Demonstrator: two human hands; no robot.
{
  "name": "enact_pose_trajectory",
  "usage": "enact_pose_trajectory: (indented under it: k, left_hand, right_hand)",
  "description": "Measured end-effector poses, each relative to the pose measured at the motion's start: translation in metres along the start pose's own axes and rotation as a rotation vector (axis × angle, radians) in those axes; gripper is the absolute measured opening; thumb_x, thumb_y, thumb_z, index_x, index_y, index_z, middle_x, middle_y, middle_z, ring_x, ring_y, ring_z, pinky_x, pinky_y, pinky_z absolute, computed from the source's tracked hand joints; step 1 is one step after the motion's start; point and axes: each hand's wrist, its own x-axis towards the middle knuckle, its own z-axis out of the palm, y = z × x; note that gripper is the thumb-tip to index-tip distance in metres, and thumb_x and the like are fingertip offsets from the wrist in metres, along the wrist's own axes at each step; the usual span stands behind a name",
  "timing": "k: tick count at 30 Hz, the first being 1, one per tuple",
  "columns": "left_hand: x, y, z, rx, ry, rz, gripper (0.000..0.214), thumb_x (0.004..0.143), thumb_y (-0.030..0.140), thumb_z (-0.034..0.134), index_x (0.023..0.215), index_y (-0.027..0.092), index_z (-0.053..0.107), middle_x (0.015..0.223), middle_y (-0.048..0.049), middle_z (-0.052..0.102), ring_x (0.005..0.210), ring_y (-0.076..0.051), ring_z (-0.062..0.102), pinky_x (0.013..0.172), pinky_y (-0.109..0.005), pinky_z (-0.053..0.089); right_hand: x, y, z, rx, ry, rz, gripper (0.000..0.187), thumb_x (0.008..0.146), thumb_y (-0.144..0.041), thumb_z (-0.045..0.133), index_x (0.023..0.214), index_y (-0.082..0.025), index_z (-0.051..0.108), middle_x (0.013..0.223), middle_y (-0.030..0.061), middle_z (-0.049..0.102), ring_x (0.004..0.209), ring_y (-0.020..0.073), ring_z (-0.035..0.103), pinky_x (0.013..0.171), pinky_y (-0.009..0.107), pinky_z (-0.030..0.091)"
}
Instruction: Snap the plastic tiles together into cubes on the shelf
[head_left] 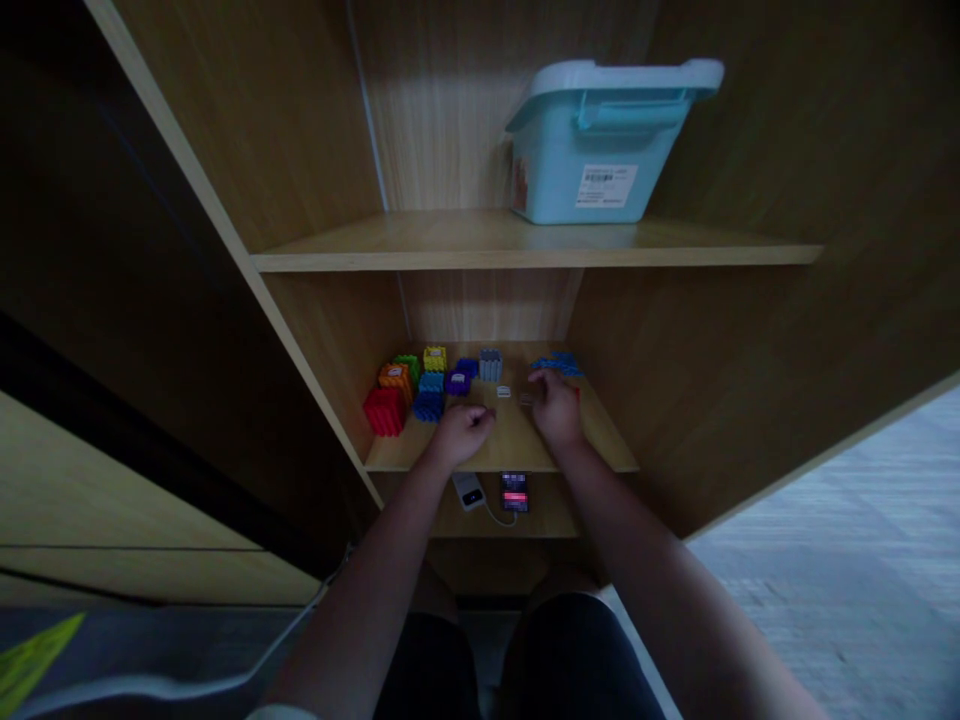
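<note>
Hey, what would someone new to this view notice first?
Probably the pale blue lidded bin on the upper shelf, right of centre. Then the bright red block at the left end of the lower shelf, and the lit screen one level beneath.

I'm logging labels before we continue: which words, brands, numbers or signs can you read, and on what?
None is clear enough to quote.
White label on the light-blue bin: barcode and print, too small.
Phone-like device: lit screen with a red band, text too small.
White device: dark display, unreadable.
Orange block, yellow block, front purple block: pale marks, too blurred.
</note>
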Motion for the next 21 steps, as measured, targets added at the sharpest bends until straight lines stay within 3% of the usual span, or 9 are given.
enact_pose_trajectory:
  k: [3,6,10,16,18,21]
  left_hand:
    - [0.001,-0.002,0.0,0.011,0.007,0.022,0.047,0.097,0.046,0.049,0.058,0.02,0.043,0.054,0.0052,0.039,0.055,-0.011,0.04,0.057,-0.028,0.024]
    - [0.001,-0.001,0.0,0.022,0.009,0.027,0.047,0.097,0.045,0.049,0.057,0.02,0.042,0.053,0.0052,0.039,0.055,-0.011,0.039,0.057,-0.028,0.023]
    - [0.001,-0.001,0.001,0.008,0.02,0.013,0.05,0.098,0.047,0.05,0.057,0.02,0.041,0.053,0.0056,0.036,0.054,-0.011,0.038,0.056,-0.029,0.022]
    - [0.0,0.002,0.001,0.082,0.033,0.013,0.046,0.1,0.042,0.05,0.06,0.019,0.05,0.054,0.0047,0.044,0.056,-0.012,0.047,0.058,-0.028,0.031]
    - [-0.001,0.005,0.002,0.173,0.054,0.094,0.038,0.101,0.038,0.052,0.069,0.019,0.059,0.064,0.0013,0.058,0.064,-0.015,0.057,0.064,-0.029,0.041]
    - [-0.003,0.01,0.007,0.334,0.025,0.325,0.02,0.098,0.034,0.06,0.102,0.019,0.072,0.108,-0.0101,0.075,0.102,-0.024,0.069,0.095,-0.037,0.054]
  right_hand:
    - [0.001,0.007,-0.003,-0.126,0.039,0.147,0.032,0.093,-0.011,0.044,0.107,-0.015,0.072,0.112,0.0154,0.076,0.108,0.0267,0.07,0.1,0.037,0.051]
    - [0.0,0.003,-0.001,-0.336,-0.081,0.217,0.03,0.099,-0.022,0.048,0.104,-0.012,0.076,0.111,0.0193,0.077,0.107,0.0294,0.07,0.098,0.038,0.05]
    - [-0.004,-0.011,0.001,-0.485,-0.203,0.176,0.033,0.097,-0.038,0.059,0.109,-0.013,0.077,0.122,0.0225,0.074,0.118,0.0356,0.066,0.099,0.043,0.048]
    - [-0.006,-0.018,0.004,-0.512,-0.24,0.159,0.04,0.101,-0.042,0.056,0.113,-0.009,0.075,0.123,0.027,0.072,0.115,0.0397,0.067,0.101,0.052,0.047]
    - [-0.006,-0.015,0.006,-0.512,-0.238,0.159,0.042,0.1,-0.043,0.057,0.115,-0.008,0.074,0.126,0.0283,0.071,0.116,0.0401,0.067,0.102,0.053,0.046]
    - [-0.005,-0.009,0.009,-0.482,-0.227,0.135,0.038,0.101,-0.044,0.059,0.111,-0.01,0.074,0.125,0.027,0.072,0.116,0.0377,0.068,0.1,0.048,0.048]
